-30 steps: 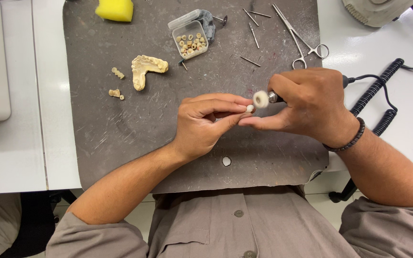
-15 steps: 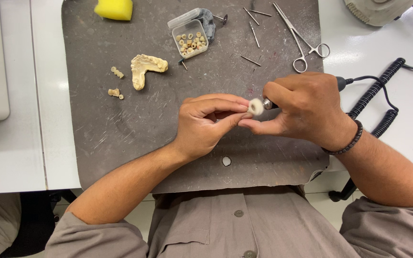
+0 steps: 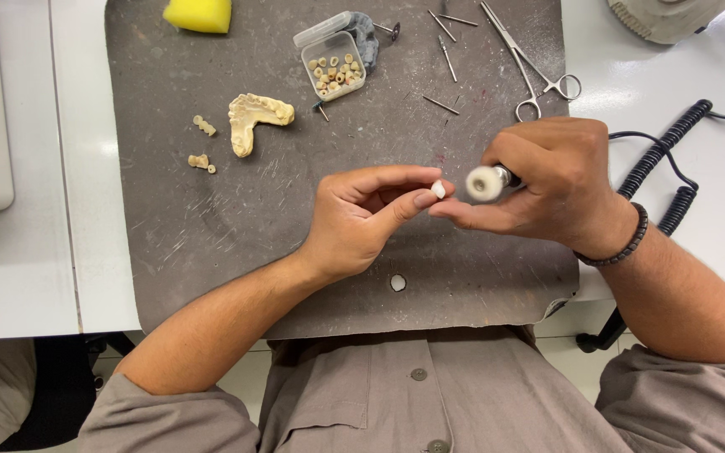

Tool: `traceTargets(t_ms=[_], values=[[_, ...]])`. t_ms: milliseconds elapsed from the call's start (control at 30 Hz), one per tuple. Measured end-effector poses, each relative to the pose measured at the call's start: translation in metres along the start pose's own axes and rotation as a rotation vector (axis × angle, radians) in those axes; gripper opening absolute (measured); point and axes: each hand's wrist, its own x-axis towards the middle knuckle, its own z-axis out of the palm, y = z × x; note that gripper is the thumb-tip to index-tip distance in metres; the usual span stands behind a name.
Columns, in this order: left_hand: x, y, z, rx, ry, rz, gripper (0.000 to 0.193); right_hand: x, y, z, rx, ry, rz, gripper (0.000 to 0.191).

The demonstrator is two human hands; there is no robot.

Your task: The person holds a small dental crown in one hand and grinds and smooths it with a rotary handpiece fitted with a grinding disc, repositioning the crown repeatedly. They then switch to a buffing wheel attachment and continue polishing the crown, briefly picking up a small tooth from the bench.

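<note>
Grey mat [image 3: 211,210] | L hand [image 3: 362,218] pinches tooth piece [image 3: 438,190] | R hand [image 3: 551,180] grips buff wheel [image 3: 484,183], now apart

A: On the grey mat [image 3: 211,218], upper left, a yellow sponge [image 3: 199,14]; below it a plaster jaw cast [image 3: 255,117] with two small tooth fragments [image 3: 203,126] just beside.

B: And centre top?

A: A clear open box of small tooth-like pieces [image 3: 335,74], loose metal burs [image 3: 445,59], and scissor-handled forceps [image 3: 530,67]. Right of the mat, a coiled black cable [image 3: 673,159], possibly a machine's lead.
</note>
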Motion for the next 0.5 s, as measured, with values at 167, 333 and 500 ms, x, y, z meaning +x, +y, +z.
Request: traceTargets(t_ms=[167,333,500], values=[[-0.001,0.0014,-0.0019,-0.054,-0.05,-0.037,0.022,0.0003,-0.0015,0.0019,0.009,-0.023,-0.018,0.057],[-0.0007,0.001,-0.0033,0.009,-0.084,-0.052,0.021,0.002,-0.0044,0.0037,-0.013,-0.069,-0.039,0.058],[-0.0008,-0.001,-0.0026,0.01,-0.058,-0.062,0.021,0.0015,-0.0077,0.0022,-0.06,-0.066,-0.062,0.057]])
